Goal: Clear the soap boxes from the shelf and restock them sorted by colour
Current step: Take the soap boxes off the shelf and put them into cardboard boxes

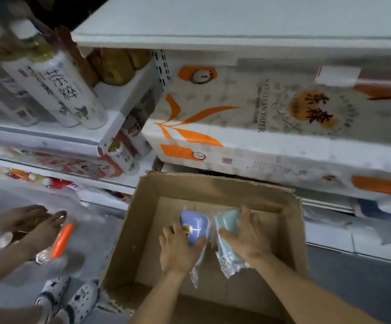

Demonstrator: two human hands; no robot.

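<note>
Both my hands reach down into an open cardboard box (pixel 143 206) on the floor. My left hand (pixel 178 249) grips a lavender soap box (pixel 195 226) wrapped in clear plastic. My right hand (pixel 248 239) grips a pale green soap box (pixel 227 219), also in a clear plastic bag. The two soap boxes sit side by side over the box's bottom, nearly touching.
Another person's hands (pixel 33 225) at the left hold an orange item in plastic (pixel 62 240); their patterned shoes (pixel 68 300) stand beside the box. Large tissue paper packs (pixel 271 122) fill the shelf above. White spray bottles (pixel 56 87) stand on the upper left shelves.
</note>
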